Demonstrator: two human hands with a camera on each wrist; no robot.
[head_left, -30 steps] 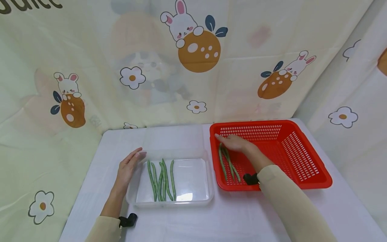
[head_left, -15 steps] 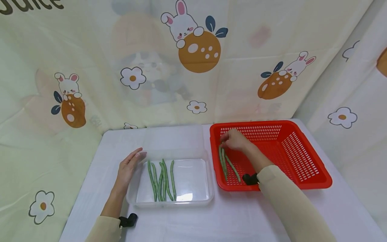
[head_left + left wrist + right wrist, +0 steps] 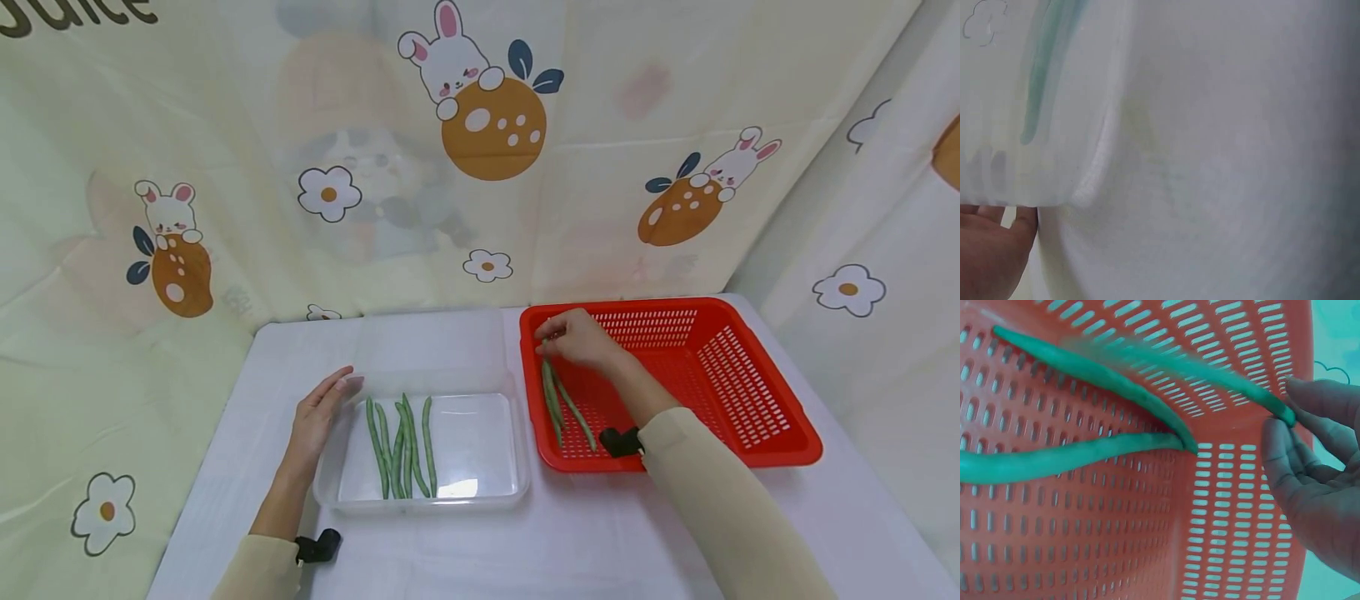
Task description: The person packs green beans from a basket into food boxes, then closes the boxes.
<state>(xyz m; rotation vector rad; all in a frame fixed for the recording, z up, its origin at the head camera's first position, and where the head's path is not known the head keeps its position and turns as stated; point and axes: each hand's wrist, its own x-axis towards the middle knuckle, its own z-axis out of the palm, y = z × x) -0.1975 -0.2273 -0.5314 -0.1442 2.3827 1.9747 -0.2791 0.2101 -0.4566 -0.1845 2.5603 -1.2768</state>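
Observation:
In the right wrist view, my right hand [image 3: 1319, 456] pinches one end of a green bean [image 3: 1229, 380] between thumb and fingertips. That bean hangs along the wall of the red plastic basket [image 3: 667, 375]. Two other green beans lie below it, one dark and curved [image 3: 1097, 375] and one paler [image 3: 1054, 460]. My left hand [image 3: 315, 417] rests at the left wall of a clear plastic container [image 3: 427, 505], fingers extended. Inside the container several green beans [image 3: 407, 450] lie lengthwise, mostly toward its left half. Only part of the left hand shows below the container in the left wrist view.
Container and basket stand side by side on a table with a white cloth [image 3: 450, 554]. Behind the table hangs a patterned curtain [image 3: 585, 208], with a pale one at the right. Black wrist cameras [image 3: 318, 546] sit at both sleeves.
My right hand has gone from extended fingers over the beans to pinching one bean's end, then lifted it slightly toward the basket's back left. The left hand and container have stayed put.

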